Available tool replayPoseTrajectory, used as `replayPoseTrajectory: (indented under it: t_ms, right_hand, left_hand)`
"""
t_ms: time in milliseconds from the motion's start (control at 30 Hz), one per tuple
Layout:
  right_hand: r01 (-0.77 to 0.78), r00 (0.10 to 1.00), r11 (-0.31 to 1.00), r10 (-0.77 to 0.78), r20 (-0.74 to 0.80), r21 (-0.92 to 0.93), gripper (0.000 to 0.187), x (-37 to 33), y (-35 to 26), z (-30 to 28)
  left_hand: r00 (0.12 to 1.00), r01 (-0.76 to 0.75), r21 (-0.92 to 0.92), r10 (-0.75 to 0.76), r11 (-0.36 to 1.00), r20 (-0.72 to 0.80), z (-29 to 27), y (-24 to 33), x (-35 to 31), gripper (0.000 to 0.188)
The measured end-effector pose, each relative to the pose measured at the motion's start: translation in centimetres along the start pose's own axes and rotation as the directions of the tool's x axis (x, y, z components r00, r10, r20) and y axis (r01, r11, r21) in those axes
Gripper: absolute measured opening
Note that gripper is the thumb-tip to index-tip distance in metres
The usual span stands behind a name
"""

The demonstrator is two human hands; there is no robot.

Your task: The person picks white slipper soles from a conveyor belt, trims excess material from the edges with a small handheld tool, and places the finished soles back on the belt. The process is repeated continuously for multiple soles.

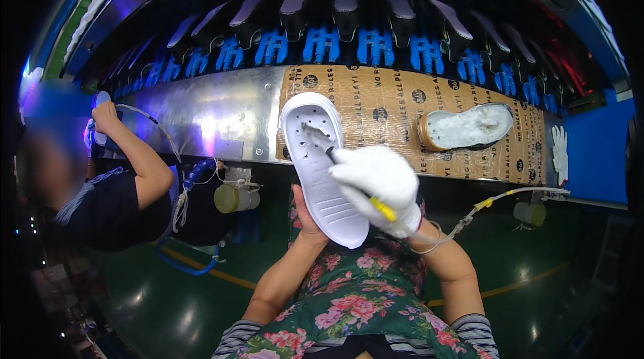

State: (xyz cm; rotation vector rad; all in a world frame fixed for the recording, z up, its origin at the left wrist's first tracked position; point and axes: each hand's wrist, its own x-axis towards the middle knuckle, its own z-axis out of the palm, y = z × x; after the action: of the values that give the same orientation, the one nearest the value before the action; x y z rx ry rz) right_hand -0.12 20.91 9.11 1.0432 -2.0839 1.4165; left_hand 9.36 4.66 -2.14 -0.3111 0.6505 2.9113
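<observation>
My bare left hand point(307, 219) grips a pale white-lilac shoe sole point(325, 208) from its left side. The sole tilts up in front of me, with small round holes in its far part and ridges across its near part. In my right hand point(377, 181), which wears a white knitted glove, is a brush point(315, 135) with a dark and yellow handle. The brush head touches the inside of the sole among the holes. Most of the handle is hidden by the glove. On the bench at right lies a shoe upper point(469, 125) with a whitish coated underside, turned bottom up.
Cardboard point(355, 107) covers part of a metal bench point(194, 114). Behind it stands a row of dark shoe uppers on blue holders point(322, 43). A white glove point(559, 151) lies at right. A cable point(469, 217) hangs near my right wrist. A co-worker point(100, 204) works at left.
</observation>
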Motion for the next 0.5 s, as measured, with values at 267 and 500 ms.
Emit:
replayPoseTrajectory:
  t_ms: [267,500]
  right_hand:
    - [-0.149,0.989,0.959,0.142,0.047,0.239,0.031,0.3,-0.7,-0.9]
    - [0.027,0.996,0.974,-0.047,0.082,0.223,0.031,-1.7,-1.1,2.2]
  left_hand:
    - [0.992,-0.124,-0.01,0.124,0.992,0.037,0.5,0.9,2.2,0.096]
    - [0.954,0.019,-0.192,0.04,0.981,0.298,2.4,2.0,5.0,0.11]
